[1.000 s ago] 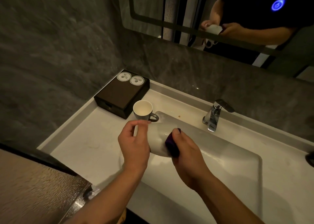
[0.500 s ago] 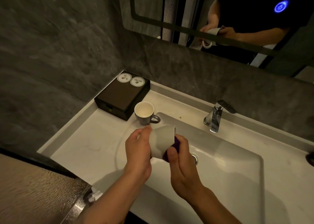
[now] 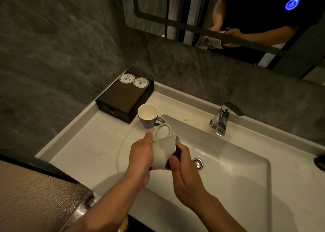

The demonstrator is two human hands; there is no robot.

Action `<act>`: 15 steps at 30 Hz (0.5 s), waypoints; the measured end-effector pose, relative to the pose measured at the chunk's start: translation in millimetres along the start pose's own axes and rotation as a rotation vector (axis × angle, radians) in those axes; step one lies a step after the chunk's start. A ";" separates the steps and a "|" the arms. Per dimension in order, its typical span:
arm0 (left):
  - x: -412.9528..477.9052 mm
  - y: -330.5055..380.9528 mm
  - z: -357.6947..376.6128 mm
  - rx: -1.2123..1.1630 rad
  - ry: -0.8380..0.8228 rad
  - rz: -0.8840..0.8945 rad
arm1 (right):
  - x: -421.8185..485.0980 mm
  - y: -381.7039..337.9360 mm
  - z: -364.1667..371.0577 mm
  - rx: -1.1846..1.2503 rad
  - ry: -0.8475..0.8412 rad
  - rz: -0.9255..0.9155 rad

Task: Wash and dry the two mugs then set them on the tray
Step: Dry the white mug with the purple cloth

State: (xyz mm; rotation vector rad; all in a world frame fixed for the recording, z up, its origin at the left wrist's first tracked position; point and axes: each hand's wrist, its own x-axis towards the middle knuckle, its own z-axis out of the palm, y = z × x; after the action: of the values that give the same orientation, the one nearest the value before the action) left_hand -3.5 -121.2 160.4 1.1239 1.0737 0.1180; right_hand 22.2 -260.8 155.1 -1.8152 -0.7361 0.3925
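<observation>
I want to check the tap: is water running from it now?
Off, as far as visible: no stream falls from the faucet spout into the sink.

Box (image 3: pixel 123 98) at counter's back-left corner; upright mug (image 3: pixel 147 114) just right of it, beside basin (image 3: pixel 246 175). Faucet (image 3: pixel 222 119) behind basin. Tilted mug (image 3: pixel 164 150) between both hands, over basin's left edge.

I see a chrome tap (image 3: pixel 223 119) right of centre, a drain (image 3: pixel 198 162) below it, and a mirror (image 3: pixel 246 20) at upper right.
</observation>
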 end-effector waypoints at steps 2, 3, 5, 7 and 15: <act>-1.9 -9.1 6.2 0.050 0.157 0.213 | 0.5 -2.3 3.0 0.050 0.060 0.014; -3.6 -12.4 6.4 0.091 0.201 0.332 | 1.2 -3.0 2.5 0.089 0.089 0.036; -4.5 -19.0 6.0 0.172 0.218 0.593 | 3.9 -6.7 -1.4 0.167 0.147 0.107; -0.9 -25.5 3.9 0.236 0.212 0.898 | 8.3 -7.9 -6.7 0.324 0.176 0.213; -7.7 -2.3 7.2 -0.227 -0.012 0.274 | 9.0 -1.6 -13.0 0.291 0.124 0.144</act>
State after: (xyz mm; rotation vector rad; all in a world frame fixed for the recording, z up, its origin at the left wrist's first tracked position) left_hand -3.2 -131.5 163.6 1.0584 0.8673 0.4388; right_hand 36.2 -264.0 162.0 -1.6046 -0.4386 0.4520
